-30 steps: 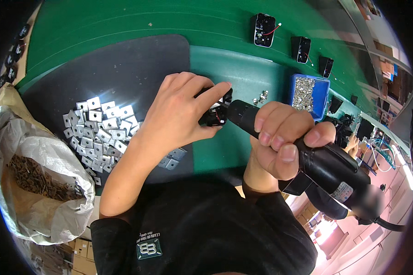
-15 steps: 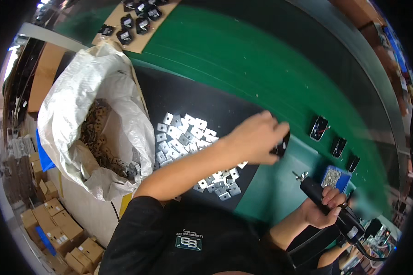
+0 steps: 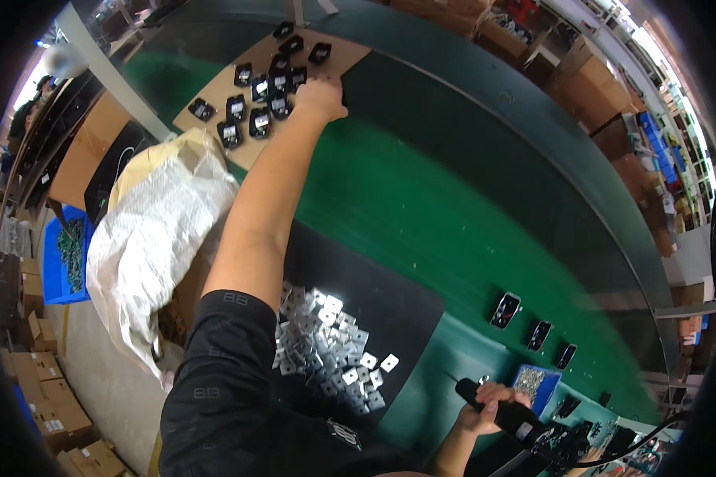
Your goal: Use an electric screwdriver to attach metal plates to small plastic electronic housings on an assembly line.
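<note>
My left hand [image 3: 321,97] is stretched out over the brown board [image 3: 348,60] at the far left. Its fingers are curled round a black housing, mostly hidden by the hand. Several black housings [image 3: 260,123] with pale labels lie next to it on the board. In my right hand [image 3: 493,404] is a black electric screwdriver [image 3: 515,420], held low on the right, its thin bit pointing left. Beside that hand stands a blue tray [image 3: 538,383] of small metal screws.
Square metal plates with holes [image 3: 338,346] are heaped on a black mat [image 3: 406,306]. A white woven sack [image 3: 155,246] stands left of my arm. Open housings [image 3: 505,310] sit on the green belt [image 3: 422,215]. Another person's hand [image 3: 593,455] shows at lower right.
My left hand has moved from the mat's right side to the far-left board, carrying the black housing. The view has shifted; my right hand still holds the screwdriver.
</note>
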Action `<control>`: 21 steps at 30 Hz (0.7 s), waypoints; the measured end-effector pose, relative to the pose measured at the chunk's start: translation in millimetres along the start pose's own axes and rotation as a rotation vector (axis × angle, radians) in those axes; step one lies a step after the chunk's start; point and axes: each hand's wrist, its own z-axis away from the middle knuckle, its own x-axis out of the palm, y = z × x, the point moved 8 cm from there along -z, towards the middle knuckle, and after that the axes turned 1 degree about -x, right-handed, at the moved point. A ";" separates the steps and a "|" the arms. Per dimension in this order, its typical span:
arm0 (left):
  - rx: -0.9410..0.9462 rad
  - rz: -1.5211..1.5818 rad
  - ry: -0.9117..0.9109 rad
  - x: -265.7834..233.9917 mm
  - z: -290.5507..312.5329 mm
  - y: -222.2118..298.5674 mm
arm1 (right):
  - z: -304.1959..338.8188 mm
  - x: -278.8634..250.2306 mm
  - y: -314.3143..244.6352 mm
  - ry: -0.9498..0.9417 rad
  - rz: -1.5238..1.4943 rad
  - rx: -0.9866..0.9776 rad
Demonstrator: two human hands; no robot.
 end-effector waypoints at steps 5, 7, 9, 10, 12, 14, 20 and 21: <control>-0.136 0.000 0.080 -8.4 -31.1 -37.2 | 7.0 -20.5 4.8 0.165 0.136 0.035; -0.176 0.019 0.065 5.1 -49.9 -34.7 | 0.8 -9.4 -3.0 0.231 0.149 0.097; -0.160 0.000 0.033 16.2 -62.9 -28.7 | -1.4 -11.4 -1.5 0.273 0.222 0.174; -0.157 -0.019 0.035 21.5 -66.7 -36.1 | -1.5 -17.1 2.1 0.207 0.232 0.192; -0.187 -0.031 0.066 28.3 -71.7 -45.8 | -4.3 -13.1 8.4 0.143 0.251 0.205; -0.205 -0.046 0.086 40.4 -77.7 -48.7 | -5.5 4.4 2.9 0.268 0.204 0.222; -0.245 -0.175 0.299 28.5 -90.7 -34.0 | -3.0 10.1 -3.1 0.179 0.217 0.188; -0.252 -0.196 0.382 33.0 -87.8 -48.4 | 1.2 13.4 -0.3 0.172 0.189 0.211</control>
